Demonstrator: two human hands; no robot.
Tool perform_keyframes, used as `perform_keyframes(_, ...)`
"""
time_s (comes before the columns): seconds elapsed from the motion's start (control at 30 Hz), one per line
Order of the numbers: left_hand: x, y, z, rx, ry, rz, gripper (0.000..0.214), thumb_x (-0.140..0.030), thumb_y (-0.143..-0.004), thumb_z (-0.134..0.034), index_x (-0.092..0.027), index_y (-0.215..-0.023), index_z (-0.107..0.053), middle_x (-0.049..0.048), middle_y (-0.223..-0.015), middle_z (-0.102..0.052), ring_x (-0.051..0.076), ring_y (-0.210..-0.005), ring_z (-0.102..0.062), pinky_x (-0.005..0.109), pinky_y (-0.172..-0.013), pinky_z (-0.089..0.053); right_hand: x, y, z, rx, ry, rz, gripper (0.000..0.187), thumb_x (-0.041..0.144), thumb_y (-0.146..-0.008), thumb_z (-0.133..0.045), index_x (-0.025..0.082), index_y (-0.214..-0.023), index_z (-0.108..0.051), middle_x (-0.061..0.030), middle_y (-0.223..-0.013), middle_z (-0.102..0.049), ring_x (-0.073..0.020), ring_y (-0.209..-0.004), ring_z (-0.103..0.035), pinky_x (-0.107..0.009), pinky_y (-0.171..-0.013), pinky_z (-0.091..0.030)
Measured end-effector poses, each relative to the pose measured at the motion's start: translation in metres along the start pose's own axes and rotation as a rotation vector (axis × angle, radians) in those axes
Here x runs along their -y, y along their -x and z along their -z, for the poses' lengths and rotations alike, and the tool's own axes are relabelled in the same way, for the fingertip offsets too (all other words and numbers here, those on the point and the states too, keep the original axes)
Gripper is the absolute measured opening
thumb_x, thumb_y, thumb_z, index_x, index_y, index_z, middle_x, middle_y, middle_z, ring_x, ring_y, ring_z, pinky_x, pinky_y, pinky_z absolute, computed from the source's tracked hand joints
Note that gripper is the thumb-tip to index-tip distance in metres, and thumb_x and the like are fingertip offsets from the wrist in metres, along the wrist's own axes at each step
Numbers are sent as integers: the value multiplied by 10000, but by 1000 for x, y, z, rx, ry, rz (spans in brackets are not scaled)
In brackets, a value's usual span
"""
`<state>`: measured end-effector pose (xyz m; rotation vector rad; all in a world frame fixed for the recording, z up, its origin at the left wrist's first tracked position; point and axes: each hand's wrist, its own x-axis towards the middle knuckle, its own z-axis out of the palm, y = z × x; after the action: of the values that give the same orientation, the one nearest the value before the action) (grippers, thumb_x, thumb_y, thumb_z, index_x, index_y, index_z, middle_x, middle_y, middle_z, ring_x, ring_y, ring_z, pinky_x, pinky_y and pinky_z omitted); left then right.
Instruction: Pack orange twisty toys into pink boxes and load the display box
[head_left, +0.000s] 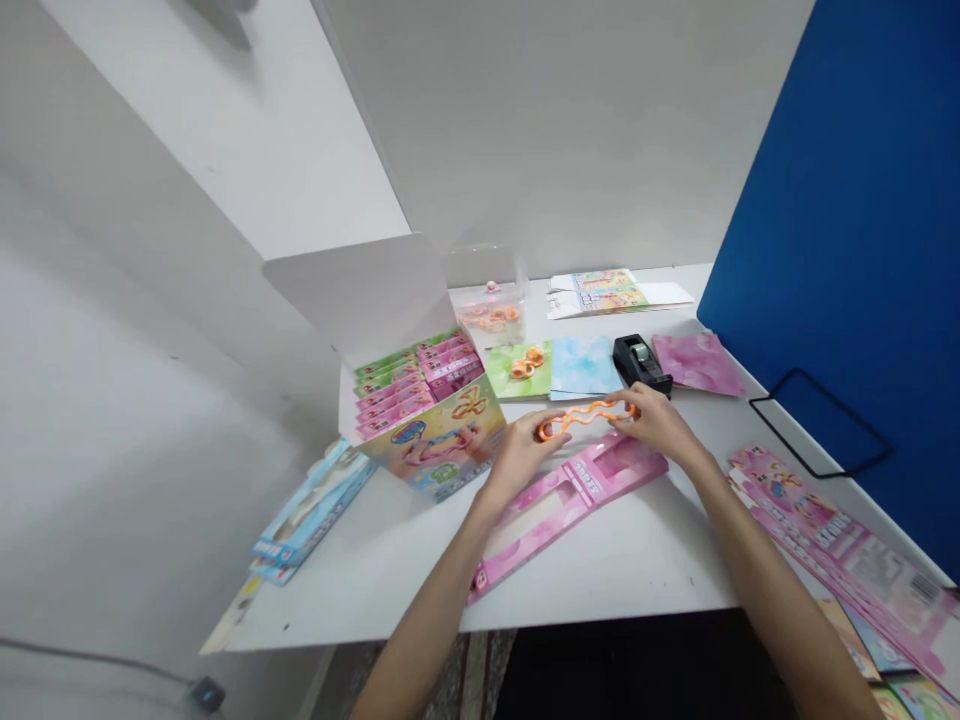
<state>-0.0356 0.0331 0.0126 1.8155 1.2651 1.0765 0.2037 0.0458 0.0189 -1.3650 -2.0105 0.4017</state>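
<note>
Left forearm [424, 625] and right forearm [772, 585] come in from the bottom edge. Grip: left hand [521, 462] and right hand [654, 425] are both closed on an orange wavy toy [586, 414], one end each, pinched in the fingers. Toy sits over a pink card [564, 512] on a white table [375, 575]; can't tell if they touch.

Handling: toy looks flexible, so an end-to-end hold with even tension should keep the wave from twisting. Tape dispenser [641, 365] sits just past the right hand, so mind the clearance.

Nearby: green sheet [499, 370] with orange pieces [523, 362] on it, blue sheet [581, 368], pink sheet [697, 365]. Left of the hands is a display box [427, 425] of pink and green packs.

Hard to see: both toy ends are under the fingers. Card stack [847, 560] is cut off at the right edge. Clear bag [489, 318] at the back is too small to make out fully, and the print on most packaging is illegible.
</note>
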Motion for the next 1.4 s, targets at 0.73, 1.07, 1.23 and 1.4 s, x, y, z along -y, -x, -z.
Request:
perform_keyframes(0.73,-2,-9,6,-73,420,158,454,-513,-662,-759,-145,-900,-638,-24,-698,-589,90,-565,-554,242,-579,-497,2,-5,8,-56,-849,-334,542,454,-611,-820,159,-1055,-715,-52,-803,-696,-157,-676,-577,-282,-593,-449)
perform_keyframes(1.07,-13,-3,8,-3,712,258,449,-503,-612,-823,-134,-793,-641,-2,-760,-621,86,-645,-592,247,-672,-537,-7,-6,8,-57,-1032,-359,428,486,-625,-820,181,-907,-715,-11,-736,-660,-83,-547,-476,-244,-543,-399)
perform_keyframes(1.23,-14,-5,11,-7,762,272,451,-479,-599,-838,-133,-809,-639,-28,-662,-583,55,-554,-529,196,-566,-469,-9,-7,10,-16,-1041,-318,401,482,-663,-800,186,-918,-707,11,-721,-613,-84,-563,-462,-242,-550,-385)
perform_keyframes(1.4,-17,-3,9,-2,799,282,458,-499,-624,-818,-139,-800,-596,-31,-722,-579,49,-567,-550,191,-567,-476,-7,-6,8,2,-1011,-331,396,537,-694,-764,174,-815,-659,45,-635,-527,-74,-541,-439,-228,-549,-386)
